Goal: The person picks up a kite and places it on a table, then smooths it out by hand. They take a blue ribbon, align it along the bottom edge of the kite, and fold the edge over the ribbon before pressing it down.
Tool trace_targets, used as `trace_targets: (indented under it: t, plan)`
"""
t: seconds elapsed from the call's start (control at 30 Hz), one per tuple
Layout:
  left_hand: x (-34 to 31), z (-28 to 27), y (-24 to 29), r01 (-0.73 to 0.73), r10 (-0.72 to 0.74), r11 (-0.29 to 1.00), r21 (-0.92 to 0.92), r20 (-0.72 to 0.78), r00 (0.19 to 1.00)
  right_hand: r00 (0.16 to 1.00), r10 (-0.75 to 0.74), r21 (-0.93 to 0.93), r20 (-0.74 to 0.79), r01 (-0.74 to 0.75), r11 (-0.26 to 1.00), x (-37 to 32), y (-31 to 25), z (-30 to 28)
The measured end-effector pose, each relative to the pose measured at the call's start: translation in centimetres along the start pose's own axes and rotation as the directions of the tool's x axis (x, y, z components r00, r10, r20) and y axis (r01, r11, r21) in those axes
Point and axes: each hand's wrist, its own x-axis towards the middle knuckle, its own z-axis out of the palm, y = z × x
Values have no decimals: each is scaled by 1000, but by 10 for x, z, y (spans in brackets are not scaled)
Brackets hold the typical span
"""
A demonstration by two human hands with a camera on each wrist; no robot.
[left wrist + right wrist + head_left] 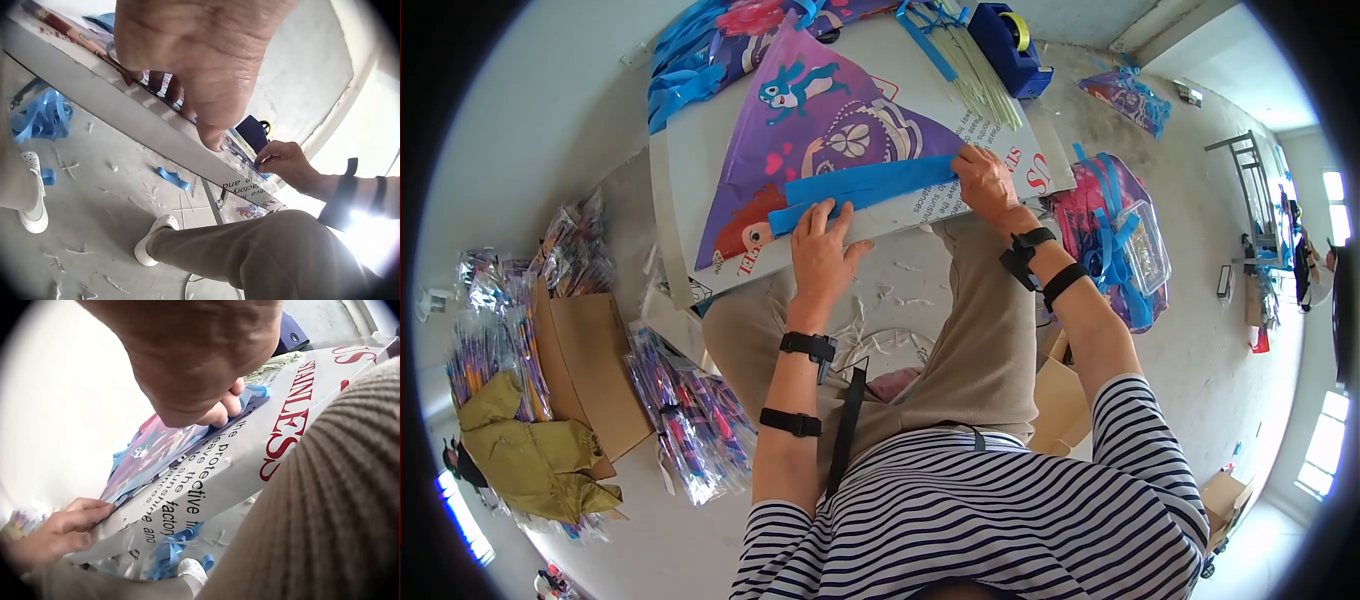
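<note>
A purple triangular sheet (745,150), printed with cartoon figures and shaped like a kite sail, lies on a white board (672,190). Along its near edge runs a blue strip (870,184) that looks folded over, with a second layer at its left end. My left hand (822,255) rests on that left end, fingers spread and fairly straight, thumb out to the side. At the sheet's right corner my right hand (988,185) pinches the strip's end between curled fingers. In the right wrist view its fingertips (215,415) press close to the board, and the palm hides part of the strip.
A blue tape dispenser (1008,50) and a bundle of thin pale sticks (975,75) sit at the board's far right. Blue ribbons (685,90) pile at the far left. Printed bags (1125,230) stand right; a cardboard box (590,360) and wrapped packs (695,430) lie left.
</note>
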Motion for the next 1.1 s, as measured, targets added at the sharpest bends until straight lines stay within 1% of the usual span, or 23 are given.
trace_targets:
  t: [0.07, 0.13, 0.17, 0.23, 0.37, 0.43, 0.57, 0.63, 0.7, 0.77, 0.8, 0.87, 0.97, 1.0, 1.07, 1.1]
  plan:
    - [-1, 2, -1, -6, 6, 1000, 14, -4, 1000, 1000, -2, -7, 22, 2, 1000, -1, 3, -2]
    - [-2, 5, -3, -8, 8, 1000, 10, -9, 1000, 995, -35, -76, 91, 42, 996, -2, 3, -6]
    - [-1, 4, -3, -14, 14, 1000, 5, -15, 1000, 995, -41, -68, 91, 47, 997, 0, 2, -10]
    - [-1, 4, -2, -7, 7, 1000, 8, -16, 1000, 983, -149, -89, 106, 158, 983, 3, -2, -17]
    - [-1, 2, -1, -12, 12, 1000, -5, -23, 1000, 969, -220, -65, 113, 228, 971, -4, 0, -16]
    - [-1, 2, 0, -11, 11, 1000, 2, -24, 1000, 975, -152, -58, 162, 164, 985, -10, 0, -18]
    - [0, 1, -1, -23, 23, 1000, 2, -35, 999, 973, -160, 3, 169, 162, 987, -8, -10, -33]
    - [3, 2, -2, -21, 20, 1000, -15, -33, 999, 952, -113, -39, 286, 130, 991, -8, -11, -33]
    - [6, 0, -4, -15, 14, 1000, -27, -33, 999, 951, -98, -58, 292, 120, 991, -8, -15, -34]
    - [10, 2, -8, 42, -49, 988, -151, -40, 998, 951, -81, -74, 297, 107, 991, -10, -17, -33]
    - [11, 3, -12, 39, -45, 988, -149, -39, 998, 953, -84, -90, 292, 115, 989, -12, -18, -32]
    - [13, 4, -19, 63, -77, 970, -234, -49, 996, 956, -87, -103, 281, 121, 987, -13, -19, -31]
    - [11, 0, -24, 37, -52, 965, -260, -53, 997, 956, -71, -110, 285, 106, 988, -18, -20, -31]
    - [11, -2, -24, 42, -57, 968, -248, -55, 997, 957, -72, -114, 281, 108, 988, -19, -18, -31]
    - [9, -2, -25, 71, -83, 948, -310, -27, 996, 959, -80, -103, 272, 111, 988, -20, -19, -28]
    - [8, -2, -28, 76, -88, 951, -299, -27, 996, 957, -74, -118, 279, 111, 987, -21, -18, -27]
